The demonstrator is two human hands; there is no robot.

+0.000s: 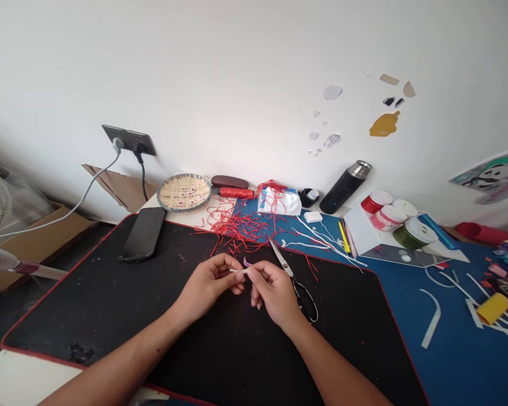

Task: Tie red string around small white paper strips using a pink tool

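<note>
My left hand point(209, 282) and my right hand point(275, 290) meet over the black desk mat point(110, 304), both pinched on a small white strip point(238, 271) held between their fingertips. A tiny pale purple piece point(248, 262) shows just above the pinch. A pair of scissors point(298, 287) with black handles lies on the mat right beside my right hand, its blades pointing up and left. A heap of cut red thread pieces point(237, 225) lies just beyond my hands.
A black phone point(143, 234) lies at the mat's far left. A woven basket point(183, 192), a red thread spool point(236, 193), a black flask point(345, 187) and paint jars point(389, 217) line the wall. White strips and coloured scraps litter the blue surface point(449, 361) on the right.
</note>
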